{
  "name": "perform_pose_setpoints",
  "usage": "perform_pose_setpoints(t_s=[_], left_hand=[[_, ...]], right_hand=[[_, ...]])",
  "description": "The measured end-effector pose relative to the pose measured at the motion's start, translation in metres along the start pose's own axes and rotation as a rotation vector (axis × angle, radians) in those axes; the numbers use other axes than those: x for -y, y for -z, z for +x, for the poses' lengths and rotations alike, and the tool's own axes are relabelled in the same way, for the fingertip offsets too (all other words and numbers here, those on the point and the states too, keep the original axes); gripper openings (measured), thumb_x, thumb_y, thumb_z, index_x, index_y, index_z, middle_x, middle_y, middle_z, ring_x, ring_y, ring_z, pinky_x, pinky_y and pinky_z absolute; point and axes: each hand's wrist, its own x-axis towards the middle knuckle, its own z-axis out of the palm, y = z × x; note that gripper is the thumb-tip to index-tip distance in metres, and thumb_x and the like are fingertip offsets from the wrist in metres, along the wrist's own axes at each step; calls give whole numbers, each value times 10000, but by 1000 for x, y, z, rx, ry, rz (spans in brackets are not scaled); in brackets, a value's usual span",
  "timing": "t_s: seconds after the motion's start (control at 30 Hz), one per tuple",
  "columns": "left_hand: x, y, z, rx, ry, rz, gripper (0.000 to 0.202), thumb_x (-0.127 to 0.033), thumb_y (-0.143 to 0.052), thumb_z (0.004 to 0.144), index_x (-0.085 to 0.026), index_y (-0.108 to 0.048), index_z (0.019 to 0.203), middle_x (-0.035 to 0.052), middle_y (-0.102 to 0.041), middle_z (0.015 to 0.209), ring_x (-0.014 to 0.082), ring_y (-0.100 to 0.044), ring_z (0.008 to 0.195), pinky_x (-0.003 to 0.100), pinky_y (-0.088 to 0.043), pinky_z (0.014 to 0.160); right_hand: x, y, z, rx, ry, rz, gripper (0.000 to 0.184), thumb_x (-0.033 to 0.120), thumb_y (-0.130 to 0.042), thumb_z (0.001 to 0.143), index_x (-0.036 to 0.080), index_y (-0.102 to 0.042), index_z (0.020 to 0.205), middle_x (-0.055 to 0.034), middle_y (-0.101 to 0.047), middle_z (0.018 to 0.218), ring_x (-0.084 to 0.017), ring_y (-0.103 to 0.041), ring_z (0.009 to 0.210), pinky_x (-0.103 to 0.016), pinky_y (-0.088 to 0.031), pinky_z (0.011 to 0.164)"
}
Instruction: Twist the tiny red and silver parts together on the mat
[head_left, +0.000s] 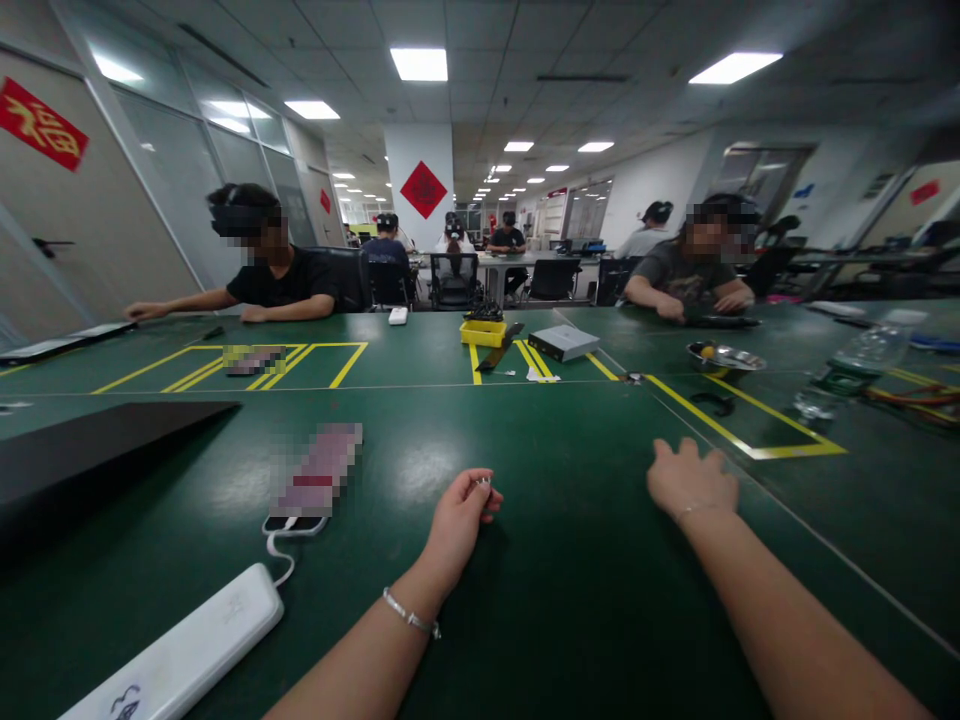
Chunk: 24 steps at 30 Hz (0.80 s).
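Observation:
My left hand point(463, 512) rests on the green table point(570, 560) with its fingers curled, pinching a small shiny object I cannot make out at the fingertips. A silver bracelet sits on that wrist. My right hand point(691, 478) lies palm down on the table to the right, fingers stretched forward and holding nothing, with a thin bracelet at the wrist. A phone point(311, 478) lies left of my left hand, cabled to a white power bank point(187, 650) near the front edge.
A dark laptop point(90, 445) lies at the left. Farther back are a yellow tray point(483, 331), a grey box point(564, 341), a metal dish point(724, 357) and a plastic bottle point(855, 365). Two people sit across the table; others work behind.

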Motion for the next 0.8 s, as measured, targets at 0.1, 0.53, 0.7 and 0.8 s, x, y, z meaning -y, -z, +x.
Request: perform_pose_setpoints(t_s=[0.1, 0.53, 0.7, 0.8], left_hand=[[0, 0, -1, 11, 11, -61, 225, -299, -510, 756, -155, -491, 927, 57, -654, 785, 131, -608, 711, 237, -441, 612], [4, 6, 3, 72, -26, -228, 199, -305, -626, 690, -138, -548, 764, 30, -635, 745, 91, -579, 669, 208, -412, 643], [-1, 8, 3, 53, 18, -338, 222, -342, -628, 692, -137, -573, 759, 15, -617, 704, 77, -558, 639, 186, -397, 607], [-3, 9, 3, 53, 61, -396, 217, -339, -641, 679, -143, -581, 753, 8, -613, 693, 76, -555, 629, 183, -391, 598]], right_hand=[[-30, -8, 17, 226, -143, 11, 399, 239, -325, 770, 157, -579, 1066, -216, -489, 1129, -379, -481, 1007, -485, -435, 657], [-10, -8, 17, 258, 147, 178, 276, 161, -420, 727, 154, -639, 895, -114, -612, 951, -209, -573, 880, -325, -441, 765], [24, -10, 1, 543, 223, 944, 226, 189, -412, 782, 157, -595, 911, -65, -620, 928, -111, -579, 787, -236, -467, 726], [45, -5, -14, 713, 168, 1444, 121, 174, -482, 770, 150, -581, 835, -49, -611, 822, -73, -562, 679, -187, -475, 647]])
